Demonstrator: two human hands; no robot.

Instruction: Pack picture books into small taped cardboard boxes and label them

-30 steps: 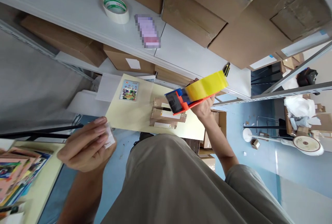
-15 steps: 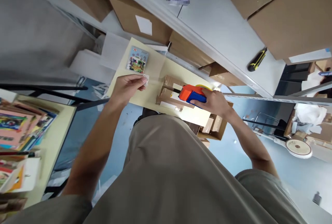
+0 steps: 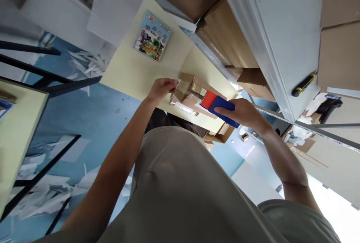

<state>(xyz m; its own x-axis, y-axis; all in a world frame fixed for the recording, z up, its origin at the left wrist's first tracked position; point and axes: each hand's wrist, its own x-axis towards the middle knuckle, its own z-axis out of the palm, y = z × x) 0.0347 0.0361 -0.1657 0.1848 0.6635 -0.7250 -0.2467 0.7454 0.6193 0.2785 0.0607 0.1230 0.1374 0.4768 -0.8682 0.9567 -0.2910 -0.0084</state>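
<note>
My right hand grips a red-and-blue tape dispenser, its front end pointing left over the table. My left hand is closed in a pinch on a small whitish, see-through bit, which looks like the end of clear tape. A faint clear strip seems to run from there toward the dispenser. Beneath and between the hands lies a brown cardboard box, partly hidden by the dispenser. A shrink-wrapped picture book with a blue cartoon cover lies beyond my left hand.
The cream table runs diagonally beneath my hands. Cardboard boxes line its far side, under a grey shelf with a yellow-and-black box cutter. At left is another table with a black frame; paper scraps litter the floor.
The view has shifted and turned. My left hand is nearer the dispenser. My right hand has turned the dispenser, so its blue side shows more and the yellow part behind it is out of sight.
</note>
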